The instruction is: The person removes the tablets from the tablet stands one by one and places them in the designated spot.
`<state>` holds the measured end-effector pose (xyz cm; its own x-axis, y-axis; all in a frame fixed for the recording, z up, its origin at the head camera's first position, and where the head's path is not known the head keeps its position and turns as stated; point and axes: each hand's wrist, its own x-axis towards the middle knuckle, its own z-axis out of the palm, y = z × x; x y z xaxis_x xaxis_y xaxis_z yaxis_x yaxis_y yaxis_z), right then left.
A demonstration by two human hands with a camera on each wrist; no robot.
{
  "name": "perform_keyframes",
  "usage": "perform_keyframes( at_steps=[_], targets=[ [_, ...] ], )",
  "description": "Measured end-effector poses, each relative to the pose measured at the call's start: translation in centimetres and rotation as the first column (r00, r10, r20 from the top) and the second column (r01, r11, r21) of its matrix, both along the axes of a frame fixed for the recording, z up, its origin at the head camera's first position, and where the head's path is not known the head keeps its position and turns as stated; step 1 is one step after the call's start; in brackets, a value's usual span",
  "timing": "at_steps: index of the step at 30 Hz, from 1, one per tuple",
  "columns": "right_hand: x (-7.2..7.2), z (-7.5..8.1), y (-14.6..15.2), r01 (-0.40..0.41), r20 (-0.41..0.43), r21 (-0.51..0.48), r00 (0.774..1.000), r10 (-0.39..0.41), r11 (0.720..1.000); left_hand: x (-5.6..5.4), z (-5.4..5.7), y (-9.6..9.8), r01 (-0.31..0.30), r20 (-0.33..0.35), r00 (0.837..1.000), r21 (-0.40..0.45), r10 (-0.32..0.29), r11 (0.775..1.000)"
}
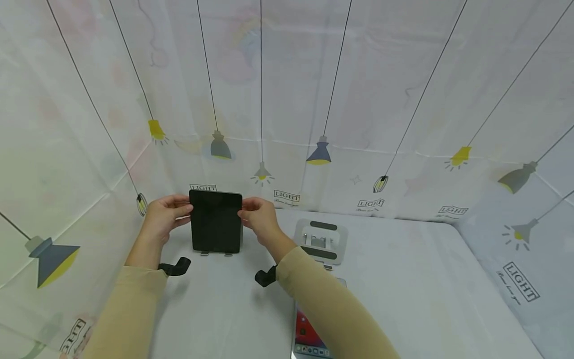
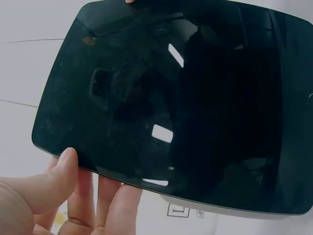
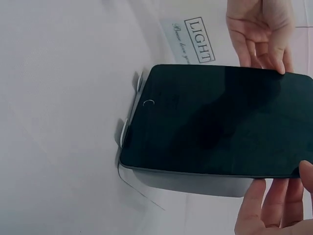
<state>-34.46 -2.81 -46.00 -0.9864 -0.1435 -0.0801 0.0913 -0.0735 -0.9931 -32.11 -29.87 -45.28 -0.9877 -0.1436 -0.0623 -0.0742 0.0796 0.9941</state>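
A black tablet [image 1: 216, 222] with a dark screen stands nearly upright towards the back left of the table. My left hand [image 1: 163, 217] pinches its left edge near the top, thumb at the front and fingers behind. On the opposite edge, my right hand [image 1: 262, 217] pinches it in the same way. Behind the tablet is a grey stand [image 3: 195, 184], mostly hidden, whose small hooks [image 3: 124, 133] show at the tablet's lower edge. The home button [image 3: 148, 103] is at that lower end. Reflections lie across the screen in the left wrist view.
A second, silver stand [image 1: 342, 239] with dark pads lies on the white table [image 1: 417, 289] to the right. Partly under my right sleeve is another tablet [image 1: 305, 344] with a lit screen. A lamp-printed cloth wall [image 1: 287, 114] rises behind the table.
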Motion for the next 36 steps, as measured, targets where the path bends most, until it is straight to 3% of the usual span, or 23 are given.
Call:
perform_keyframes(
  at_steps=[7, 17, 36],
  targets=[
    [-0.2, -0.5, 0.1, 0.038, -0.014, -0.030, 0.999, -0.038, 0.999, 0.2, 0.4, 0.3, -0.001, 0.003, 1.000, 0.004, 0.001, 1.000],
    [0.3, 0.1, 0.4, 0.047, -0.043, -0.016, 0.998, -0.048, 0.999, 0.7, 0.9, 0.7, -0.009, 0.002, 1.000, -0.008, 0.009, 1.000],
    [1.0, -0.6, 1.7, 0.020, 0.002, 0.034, 1.000, -0.020, 0.999, 0.9, -0.2, 1.2, 0.035, 0.058, 0.998, -0.036, -0.033, 0.999]
  ],
)
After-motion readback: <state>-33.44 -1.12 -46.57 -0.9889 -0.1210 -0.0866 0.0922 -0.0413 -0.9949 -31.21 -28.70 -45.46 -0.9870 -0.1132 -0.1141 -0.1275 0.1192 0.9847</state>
